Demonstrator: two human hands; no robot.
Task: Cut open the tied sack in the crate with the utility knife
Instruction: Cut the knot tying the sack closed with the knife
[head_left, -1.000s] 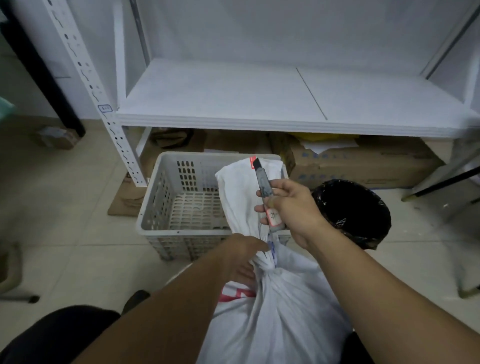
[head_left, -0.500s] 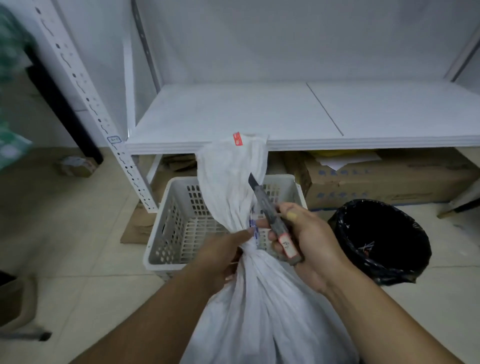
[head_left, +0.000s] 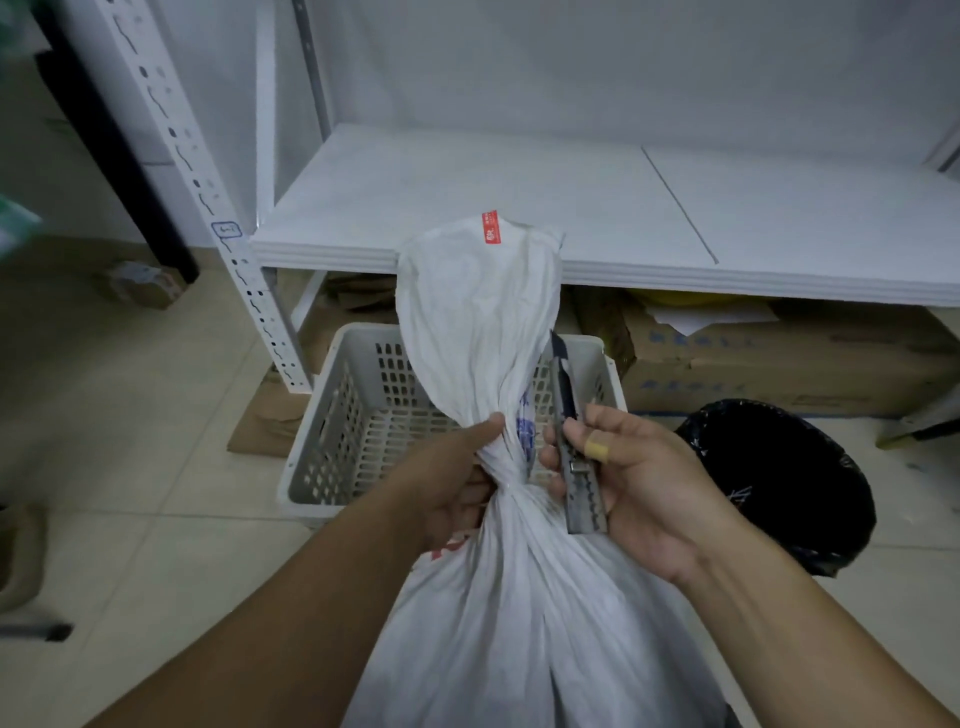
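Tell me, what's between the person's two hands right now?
In the head view, the gathered, tied neck of the white sack lies between them: the left hand grips it, and the right hand holds the utility knife beside it.

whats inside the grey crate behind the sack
The crate shows only its slotted floor and walls where visible. The sack, gripped at its neck by the left hand, hides the crate's middle; the right hand covers its right corner.
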